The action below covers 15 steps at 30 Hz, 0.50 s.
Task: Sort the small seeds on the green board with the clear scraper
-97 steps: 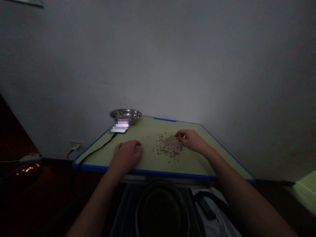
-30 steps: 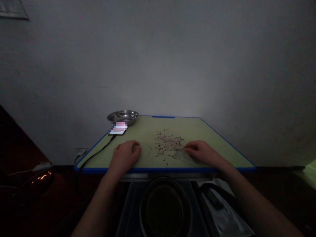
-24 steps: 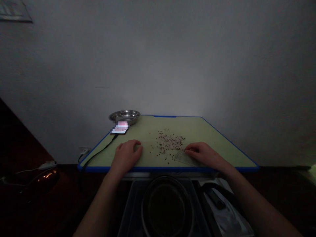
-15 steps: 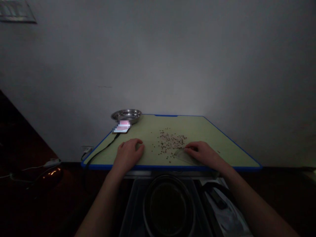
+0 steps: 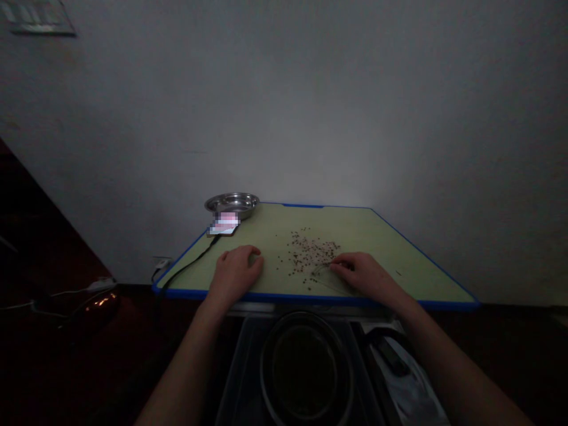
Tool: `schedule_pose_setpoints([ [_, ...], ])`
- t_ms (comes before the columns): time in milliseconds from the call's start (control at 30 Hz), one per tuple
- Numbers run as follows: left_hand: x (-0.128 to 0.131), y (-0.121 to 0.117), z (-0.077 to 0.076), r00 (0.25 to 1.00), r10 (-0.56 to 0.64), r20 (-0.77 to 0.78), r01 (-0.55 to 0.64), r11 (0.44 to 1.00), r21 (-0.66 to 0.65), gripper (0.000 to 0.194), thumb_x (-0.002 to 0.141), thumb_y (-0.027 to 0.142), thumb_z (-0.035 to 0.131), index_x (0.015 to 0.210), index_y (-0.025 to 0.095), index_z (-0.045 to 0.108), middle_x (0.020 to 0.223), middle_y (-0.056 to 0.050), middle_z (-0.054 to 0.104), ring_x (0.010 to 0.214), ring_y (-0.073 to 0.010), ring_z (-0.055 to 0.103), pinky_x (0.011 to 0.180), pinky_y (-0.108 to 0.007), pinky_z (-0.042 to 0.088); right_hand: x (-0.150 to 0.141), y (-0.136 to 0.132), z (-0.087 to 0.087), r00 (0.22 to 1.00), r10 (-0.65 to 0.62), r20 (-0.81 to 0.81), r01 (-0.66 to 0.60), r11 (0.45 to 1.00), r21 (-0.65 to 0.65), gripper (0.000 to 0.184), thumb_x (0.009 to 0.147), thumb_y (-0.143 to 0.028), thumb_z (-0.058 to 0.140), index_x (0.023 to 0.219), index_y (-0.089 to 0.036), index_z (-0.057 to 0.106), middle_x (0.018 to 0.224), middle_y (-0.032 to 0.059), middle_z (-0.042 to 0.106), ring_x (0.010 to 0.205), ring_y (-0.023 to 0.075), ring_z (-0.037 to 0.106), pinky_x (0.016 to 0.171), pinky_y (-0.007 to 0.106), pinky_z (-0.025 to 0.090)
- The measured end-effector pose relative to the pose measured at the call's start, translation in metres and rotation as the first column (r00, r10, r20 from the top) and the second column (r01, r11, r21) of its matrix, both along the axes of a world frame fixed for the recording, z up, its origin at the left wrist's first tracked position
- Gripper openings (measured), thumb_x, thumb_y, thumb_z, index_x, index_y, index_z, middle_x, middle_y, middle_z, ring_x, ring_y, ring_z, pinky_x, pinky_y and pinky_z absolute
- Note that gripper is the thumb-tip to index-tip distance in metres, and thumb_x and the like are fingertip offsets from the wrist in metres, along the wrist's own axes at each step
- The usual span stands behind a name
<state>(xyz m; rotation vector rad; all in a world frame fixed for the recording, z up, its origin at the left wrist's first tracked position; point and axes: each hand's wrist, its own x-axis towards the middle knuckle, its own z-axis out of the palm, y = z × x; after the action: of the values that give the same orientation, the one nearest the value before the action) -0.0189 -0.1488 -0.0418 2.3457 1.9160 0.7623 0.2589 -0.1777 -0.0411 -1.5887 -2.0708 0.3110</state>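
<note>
Many small dark seed-like grains (image 5: 310,251) lie scattered over the middle of the pale green tabletop (image 5: 275,222). My right hand (image 5: 361,272) rests at their near right side, thumb and fingers pinched on a clear protractor (image 5: 328,283). This thin, see-through piece lies low over the table with its curved edge toward the grains; the hand hides part of it. Left of the grains, my left hand (image 5: 237,272) rests on the table with curved fingers. A gap shows between its thumb and fingertips, and I see nothing held in it.
A shiny metal bowl (image 5: 233,204) stands at the far left corner. In front of it lies a phone (image 5: 224,225) with a black cable (image 5: 195,262) running off the left edge. Below the near edge is a dark round lidded container (image 5: 306,367). A wall rises behind.
The whole view has shifted slightly, so everything sits a little further right. The right hand keeps the protractor beside the grains, its fingertips slightly nearer to them. The left hand looks unchanged.
</note>
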Motion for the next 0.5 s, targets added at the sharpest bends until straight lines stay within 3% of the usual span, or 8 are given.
schedule_pose_setpoints([
  [200, -0.001, 0.001, -0.001, 1.000, 0.002, -0.006, -0.002, 1.000, -0.002, 0.030, 0.084, 0.035, 0.042, 0.102, 0.019, 0.060, 0.112, -0.007, 0.066, 0.107, -0.0234, 0.057, 0.095, -0.038, 0.038, -0.013, 0.005, 0.001, 0.999, 0.039, -0.006, -0.038, 0.999, 0.021, 0.024, 0.084, -0.030, 0.052, 0.089, -0.018, 0.073, 0.083, 0.0073, 0.073, 0.073, 0.0195, 0.063, 0.066, 0.030, 0.043],
  [500, -0.001, 0.000, 0.000, 1.000, 0.009, -0.004, -0.009, 1.000, -0.010, 0.029, 0.084, 0.034, 0.041, 0.101, 0.020, 0.060, 0.111, -0.007, 0.066, 0.106, -0.0235, 0.057, 0.096, -0.038, 0.037, -0.024, 0.012, 0.004, 0.963, 0.259, -0.072, -0.261, 0.965, -0.019, 0.020, 0.084, -0.026, 0.054, 0.088, -0.019, 0.073, 0.082, 0.0037, 0.072, 0.071, 0.0153, 0.060, 0.065, 0.026, 0.043],
])
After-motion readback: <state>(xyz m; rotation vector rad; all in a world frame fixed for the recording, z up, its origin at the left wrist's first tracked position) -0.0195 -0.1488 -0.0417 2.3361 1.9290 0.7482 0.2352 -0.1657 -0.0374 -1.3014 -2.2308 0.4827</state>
